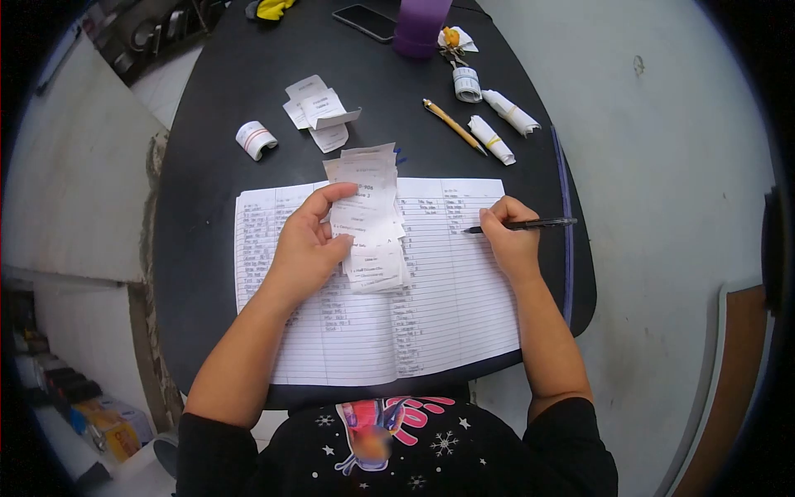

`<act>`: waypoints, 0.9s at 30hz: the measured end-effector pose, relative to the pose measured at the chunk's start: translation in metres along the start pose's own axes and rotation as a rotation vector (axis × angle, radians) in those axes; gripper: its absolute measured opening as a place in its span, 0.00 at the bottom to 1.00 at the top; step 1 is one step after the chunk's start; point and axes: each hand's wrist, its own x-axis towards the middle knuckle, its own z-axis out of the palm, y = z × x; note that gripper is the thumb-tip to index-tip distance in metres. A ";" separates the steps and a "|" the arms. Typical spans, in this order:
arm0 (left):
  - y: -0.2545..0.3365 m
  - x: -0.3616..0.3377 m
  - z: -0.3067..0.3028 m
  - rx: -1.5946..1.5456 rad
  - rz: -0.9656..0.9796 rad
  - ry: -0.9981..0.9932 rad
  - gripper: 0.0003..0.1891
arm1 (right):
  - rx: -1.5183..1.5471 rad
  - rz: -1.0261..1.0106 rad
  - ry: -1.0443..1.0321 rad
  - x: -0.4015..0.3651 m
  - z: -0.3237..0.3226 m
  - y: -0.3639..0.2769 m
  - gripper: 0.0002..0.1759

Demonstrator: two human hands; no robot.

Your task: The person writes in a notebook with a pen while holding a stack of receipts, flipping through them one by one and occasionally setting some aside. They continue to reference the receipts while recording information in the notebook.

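An open lined notebook (331,364) with handwritten columns on both pages lies before me. My left hand (310,240) pinches a stack of printed paper receipts (373,224) between thumb and fingers, above the notebook's middle. The receipts overlap unevenly and cover part of both pages. In my right hand (512,236) is a black pen (542,224), its tip at the writing in the upper part of the right page. The curled fingers of that hand rest on the page near its right edge.
Loose receipts (323,112) and a curled paper roll (257,141) lie beyond the notebook on the black table (207,224). At the back right are a wooden-looking pen (455,127), rolled papers (491,139), keys (453,54), a purple cup (421,29) and a phone (364,22).
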 end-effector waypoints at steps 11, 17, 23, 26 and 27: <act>-0.005 0.002 -0.003 0.005 0.023 -0.020 0.31 | -0.043 -0.001 -0.004 0.000 0.001 -0.004 0.14; -0.004 0.001 -0.002 0.017 0.022 -0.014 0.31 | -0.043 -0.025 -0.003 0.000 0.002 -0.001 0.14; -0.004 0.001 -0.001 0.032 0.026 0.001 0.31 | -0.028 -0.028 0.003 0.001 0.002 -0.002 0.14; -0.001 0.000 0.000 0.030 0.018 -0.002 0.30 | -0.020 0.005 0.020 0.001 0.003 -0.003 0.14; -0.001 0.000 0.000 0.024 0.014 -0.006 0.30 | -0.029 -0.012 0.015 0.001 0.002 -0.003 0.14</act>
